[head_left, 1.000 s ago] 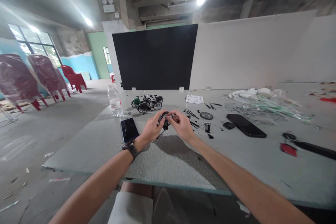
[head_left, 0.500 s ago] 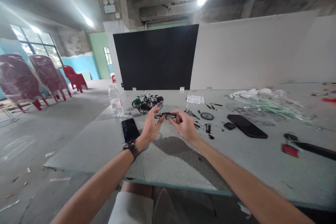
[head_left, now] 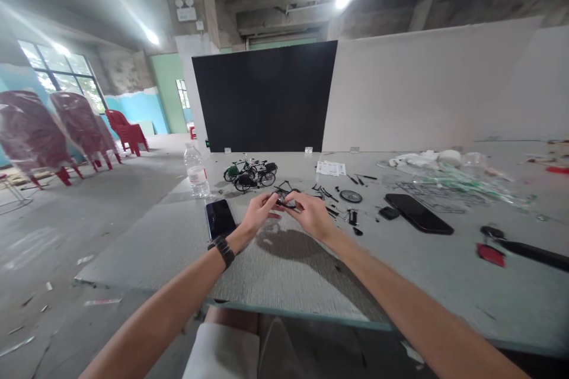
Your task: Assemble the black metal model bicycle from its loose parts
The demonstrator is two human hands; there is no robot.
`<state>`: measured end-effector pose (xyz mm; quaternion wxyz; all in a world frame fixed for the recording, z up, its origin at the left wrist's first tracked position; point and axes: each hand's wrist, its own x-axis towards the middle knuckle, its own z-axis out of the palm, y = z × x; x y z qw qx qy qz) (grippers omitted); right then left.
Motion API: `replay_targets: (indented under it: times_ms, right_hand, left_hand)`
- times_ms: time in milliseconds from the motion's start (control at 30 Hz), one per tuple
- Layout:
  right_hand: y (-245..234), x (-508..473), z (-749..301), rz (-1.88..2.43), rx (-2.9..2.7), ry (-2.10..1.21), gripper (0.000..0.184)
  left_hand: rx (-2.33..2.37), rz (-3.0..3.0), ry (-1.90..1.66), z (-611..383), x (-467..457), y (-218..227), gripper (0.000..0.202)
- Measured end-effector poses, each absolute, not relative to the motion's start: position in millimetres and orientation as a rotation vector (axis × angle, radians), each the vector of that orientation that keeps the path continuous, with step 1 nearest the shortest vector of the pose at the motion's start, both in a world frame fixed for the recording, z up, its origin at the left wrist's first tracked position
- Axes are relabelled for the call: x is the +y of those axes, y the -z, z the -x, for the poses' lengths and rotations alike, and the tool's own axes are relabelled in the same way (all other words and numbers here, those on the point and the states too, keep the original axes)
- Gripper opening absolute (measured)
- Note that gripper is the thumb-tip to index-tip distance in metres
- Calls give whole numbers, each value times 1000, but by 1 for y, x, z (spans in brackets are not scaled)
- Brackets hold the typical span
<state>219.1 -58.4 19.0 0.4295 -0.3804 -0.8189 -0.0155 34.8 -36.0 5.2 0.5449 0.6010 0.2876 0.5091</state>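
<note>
My left hand (head_left: 260,216) and my right hand (head_left: 313,216) meet above the grey table (head_left: 284,266), pinching a small black model bicycle part (head_left: 287,202) in their fingertips. Thin black rods of it rise beyond my fingers. Two assembled miniature bicycles (head_left: 249,175), one green and one black, stand just beyond my left hand. A black spoked model wheel (head_left: 350,196) and several small black parts (head_left: 333,201) lie to the right of my right hand. A black band (head_left: 222,250) circles my left wrist.
A smartphone (head_left: 220,219) and a water bottle (head_left: 196,173) lie left of my hands. A second phone (head_left: 418,213), an instruction sheet (head_left: 331,168) and plastic parts sprues (head_left: 444,186) lie right. The table's front edge (head_left: 288,312) runs below my forearms. Wrapped red chairs (head_left: 31,136) stand left.
My hands have drawn closer together and now cover more of the black part, which has turned between my fingers. The objects on the table have not moved.
</note>
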Motion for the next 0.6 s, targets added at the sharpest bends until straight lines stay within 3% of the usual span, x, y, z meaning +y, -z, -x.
replay_targets:
  times_ms: [233,600]
  right_hand:
    - [-21,-54,-221,1025,-2032,-74,33]
    - [-20,-44,-237,1147,-1935,-16,33]
  left_hand:
    - [614,-1305,-1280,-31,-31,-3,38]
    - [601,-1145,-1339,-28,-28,-1,35]
